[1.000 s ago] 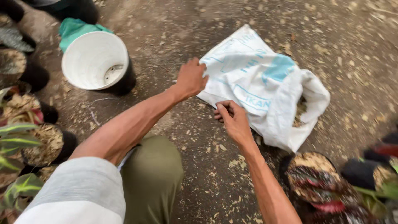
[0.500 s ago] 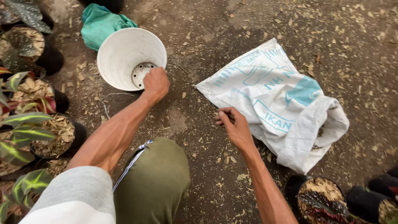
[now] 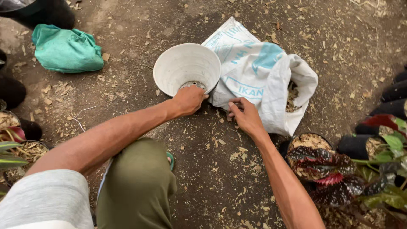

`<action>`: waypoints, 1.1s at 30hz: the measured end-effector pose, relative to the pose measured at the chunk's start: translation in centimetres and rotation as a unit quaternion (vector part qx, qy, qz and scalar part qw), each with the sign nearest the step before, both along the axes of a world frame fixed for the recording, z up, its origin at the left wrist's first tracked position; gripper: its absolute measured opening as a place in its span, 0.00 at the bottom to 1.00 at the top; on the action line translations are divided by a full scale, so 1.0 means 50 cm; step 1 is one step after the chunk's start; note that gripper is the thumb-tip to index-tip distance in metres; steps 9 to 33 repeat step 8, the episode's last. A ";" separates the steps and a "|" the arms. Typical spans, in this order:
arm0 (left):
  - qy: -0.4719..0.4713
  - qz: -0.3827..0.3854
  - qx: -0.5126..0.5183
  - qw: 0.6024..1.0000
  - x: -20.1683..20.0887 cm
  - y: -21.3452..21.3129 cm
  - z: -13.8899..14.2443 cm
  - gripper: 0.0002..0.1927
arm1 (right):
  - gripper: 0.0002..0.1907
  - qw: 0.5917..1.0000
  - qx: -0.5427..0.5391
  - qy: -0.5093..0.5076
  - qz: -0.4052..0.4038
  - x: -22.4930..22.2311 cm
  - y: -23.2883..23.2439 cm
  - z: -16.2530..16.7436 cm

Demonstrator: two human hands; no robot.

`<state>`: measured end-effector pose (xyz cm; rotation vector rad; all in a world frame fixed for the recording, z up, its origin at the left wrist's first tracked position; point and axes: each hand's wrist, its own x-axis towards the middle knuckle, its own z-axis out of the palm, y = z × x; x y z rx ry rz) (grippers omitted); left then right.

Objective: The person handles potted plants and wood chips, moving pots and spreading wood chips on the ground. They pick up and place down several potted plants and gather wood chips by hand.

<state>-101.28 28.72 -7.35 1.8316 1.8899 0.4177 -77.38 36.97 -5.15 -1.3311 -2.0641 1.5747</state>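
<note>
At the bottom of the frame we see our bent knee in olive trousers (image 3: 135, 186) and a grey sleeve (image 3: 42, 199) at the lower left. Both forearms stretch up toward the middle. Our left hand (image 3: 188, 99) is clamped on the near rim of the white plastic pot (image 3: 186, 68), fingers curled over the edge; the pot sits just above centre, tilted toward us, with 1 perforated base showing inside. Our right hand (image 3: 246, 116), just right of centre, pinches the near edge of the white and blue sack (image 3: 263, 72), fingers closed on the fabric. The sack lies touching the pot's right side, its mouth open at the right and showing dry husk inside. At the lower right stands a potted plant with dark red leaves (image 3: 322, 169). Potted plants (image 3: 12, 144) line the left edge. A green cloth (image 3: 65, 48) lies at the upper left on the dirt ground (image 3: 212, 169)
</note>
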 end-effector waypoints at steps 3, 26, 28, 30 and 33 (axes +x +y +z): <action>-0.019 -0.007 -0.007 1.000 0.025 0.017 0.026 0.21 | 0.21 1.000 -0.002 -0.021 -0.005 -0.008 -0.007 -0.019; -0.016 0.000 0.002 1.000 0.046 0.011 0.061 0.20 | 0.29 0.995 0.092 -0.029 -0.006 -0.045 -0.019 -0.040; -0.016 0.000 0.002 1.000 0.046 0.011 0.061 0.20 | 0.29 0.995 0.092 -0.029 -0.006 -0.045 -0.019 -0.040; -0.016 0.000 0.002 1.000 0.046 0.011 0.061 0.20 | 0.29 0.995 0.092 -0.029 -0.006 -0.045 -0.019 -0.040; -0.016 0.000 0.002 1.000 0.046 0.011 0.061 0.20 | 0.29 0.995 0.092 -0.029 -0.006 -0.045 -0.019 -0.040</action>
